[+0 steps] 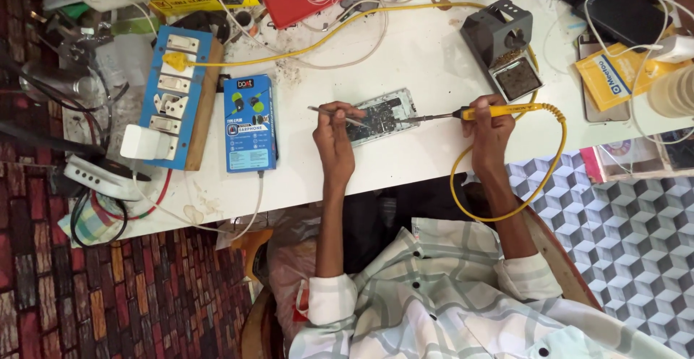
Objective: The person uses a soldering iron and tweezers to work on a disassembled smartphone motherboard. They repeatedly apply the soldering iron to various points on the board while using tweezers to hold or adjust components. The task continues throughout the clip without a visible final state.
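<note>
The right hand [490, 129] is gripping the yellow soldering iron [499, 111], tip touching the circuit board [383, 115] at frame centre. The left hand [334, 138] is pinching tweezers [336, 114] closed; bracing both wrists on the tabletop [419, 62] would likely be steadying the joint.

The white tabletop [434, 62] looks matt and scuffed. The opened phone's circuit board [383, 115] shows bare glinting metal. The yellow-handled soldering iron [499, 112] seems smooth plastic with a dull metal tip. At left, the blue switchboard [173, 91] sits on raw wood beside a glossy blue cardboard box [249, 122].

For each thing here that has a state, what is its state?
left hand: shut on tweezers
right hand: shut on soldering iron
phone: opened, circuit board exposed
soldering iron stand: no iron in it
blue switchboard: yellow plug inserted
</note>
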